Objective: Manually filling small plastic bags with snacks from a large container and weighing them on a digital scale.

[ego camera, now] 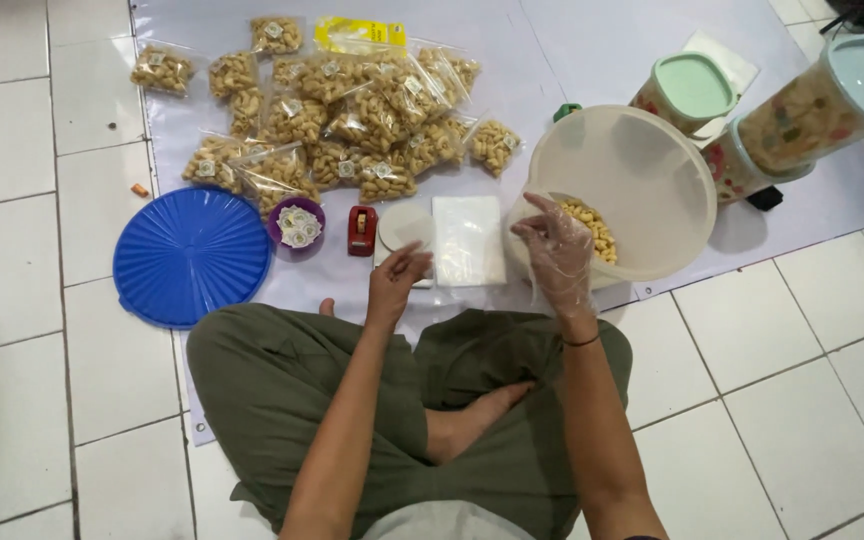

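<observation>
White floor tiles run under everything, and a pale plastic sheet (592, 50) is spread over them where a person sits cross-legged in olive trousers. Their left hand (397, 280) is bare, its fingers curled loosely and the fingertips resting at the near edge of a small white kitchen scale (405, 226); whether anything is pinched between them I cannot tell. The right hand (557, 250), in a thin clear plastic glove, hovers with fingers spread and slightly bent at the near rim of a large translucent bowl (642, 170), gripping nothing that I can see. Just beyond that hand's fingertips, inside the bowl, lies a heap of pale yellow snack pieces (592, 225). Between the two hands, just past them, sits a flat stack of clear plastic bags (468, 240), touching or nearly touching the scale. Immediately outward of the left hand stands a small red tape dispenser (362, 230), then a little purple bowl (296, 225) holding white labels, and further out a round blue lid (192, 257) lying flat. Well beyond the left hand, a pile of filled, sealed snack packets (342, 110) covers the far part of the sheet. Beyond the right hand and the big bowl stand tall containers with mint-green lids (697, 85), one of them tilted.
</observation>
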